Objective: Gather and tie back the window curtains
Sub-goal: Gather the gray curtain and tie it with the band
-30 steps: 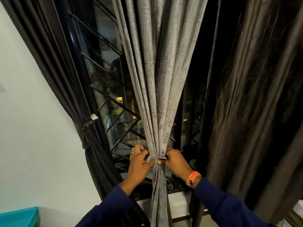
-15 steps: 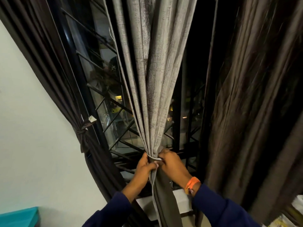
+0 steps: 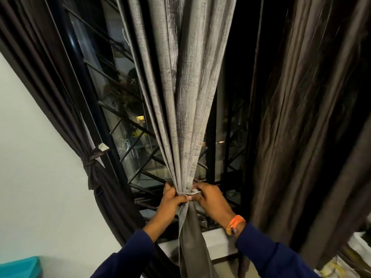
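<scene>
A dark brown pleated curtain [image 3: 60, 109] hangs down the left side of the window, cinched low against the white wall [image 3: 30, 177] by a knotted dark brown tie-back [image 3: 90, 163], with a small pale tag [image 3: 102, 146] at the knot. Behind it stands the black metal window grille [image 3: 138, 157] with diagonal bars, glass and a few outdoor lights showing through. A second dark brown loose curtain [image 3: 311, 117] fills the right side and hangs ungathered. A pale window sill [image 3: 218, 243] runs below the grille, and the corner of a turquoise plastic box [image 3: 19, 266] shows at lower left.

The grey textured fabric curtain [image 3: 186, 87] hangs in the middle, in front of the grille, its folds drawn in to a narrow neck low down, above the sill. A thin grey band [image 3: 187, 193] wraps that neck; below it the cloth falls in a plain, darker column past the sill.

The left hand [image 3: 172, 199] is curled round the neck from the left, thumb pressing on the band. The right hand [image 3: 209, 199], with an orange wristband [image 3: 234, 224] above a navy sleeve [image 3: 271, 255], pinches the band's end with bent fingers [image 3: 197, 190] just beside the left thumb.
</scene>
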